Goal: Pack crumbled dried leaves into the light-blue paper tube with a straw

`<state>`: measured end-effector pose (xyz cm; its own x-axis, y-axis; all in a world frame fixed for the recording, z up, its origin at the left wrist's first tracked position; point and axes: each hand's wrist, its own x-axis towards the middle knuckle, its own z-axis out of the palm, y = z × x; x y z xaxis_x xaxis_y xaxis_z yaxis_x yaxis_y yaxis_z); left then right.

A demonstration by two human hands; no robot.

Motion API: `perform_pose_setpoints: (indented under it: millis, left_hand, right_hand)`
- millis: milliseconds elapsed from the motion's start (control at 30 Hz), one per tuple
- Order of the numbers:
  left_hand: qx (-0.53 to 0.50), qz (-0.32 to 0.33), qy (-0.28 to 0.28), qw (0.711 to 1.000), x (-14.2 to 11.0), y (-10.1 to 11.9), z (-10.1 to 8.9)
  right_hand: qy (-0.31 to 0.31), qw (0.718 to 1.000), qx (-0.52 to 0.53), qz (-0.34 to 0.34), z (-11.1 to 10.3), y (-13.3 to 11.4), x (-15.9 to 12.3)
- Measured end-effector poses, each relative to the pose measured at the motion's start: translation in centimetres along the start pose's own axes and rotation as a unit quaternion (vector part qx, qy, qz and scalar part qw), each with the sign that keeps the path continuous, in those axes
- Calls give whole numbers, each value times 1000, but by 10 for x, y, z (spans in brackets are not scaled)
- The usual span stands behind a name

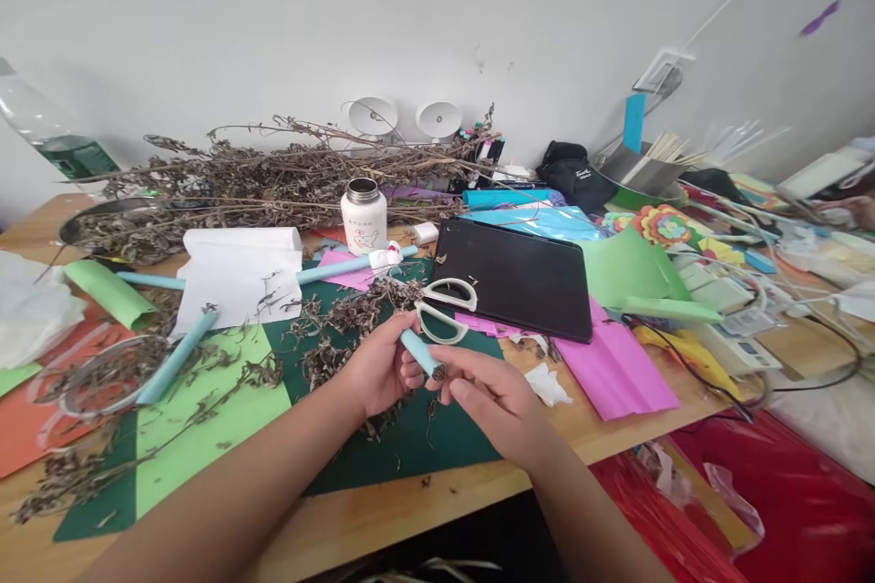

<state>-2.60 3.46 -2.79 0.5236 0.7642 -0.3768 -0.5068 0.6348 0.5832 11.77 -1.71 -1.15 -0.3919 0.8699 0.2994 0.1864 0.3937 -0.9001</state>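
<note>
My left hand [383, 369] is wrapped round a light blue paper tube [418, 350] whose near end is packed with dark dried leaves. At that end, the bent fingers of my right hand [496, 396] close on the tube, with the thumb below the packed opening. Just beyond the tube, white-handled scissors [444, 337] lie with their blades hidden among dried leaves [348, 314]. A green cutting mat [437, 437] spreads beneath my hands. Another blue paper tube [179, 360] rests on the left, and one with a white wrapping [342, 266] lies behind the leaves.
A white bottle [364, 219] stands open behind the mat. To the right lie a black tablet-like slab [516, 278] and pink paper [619, 369]. Dried branches [293, 168] pile along the wall. A leaf-filled strainer [102, 378] and white paper [236, 278] are left; cables [717, 401] trail right.
</note>
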Motion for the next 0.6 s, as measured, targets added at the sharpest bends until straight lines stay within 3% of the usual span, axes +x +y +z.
perform_pose_setpoints:
  millis: [167,333,600]
  left_hand:
    - [17,10,5,1000,1,-3,0]
    - [39,25,15,999,0,-5,0]
    - [88,56,36,994,-2,-9,5]
  right_hand:
    - [5,995,79,59,-2,1,3]
    - [2,985,159,59,1,6,2]
    - [26,983,180,32,5,20,-5]
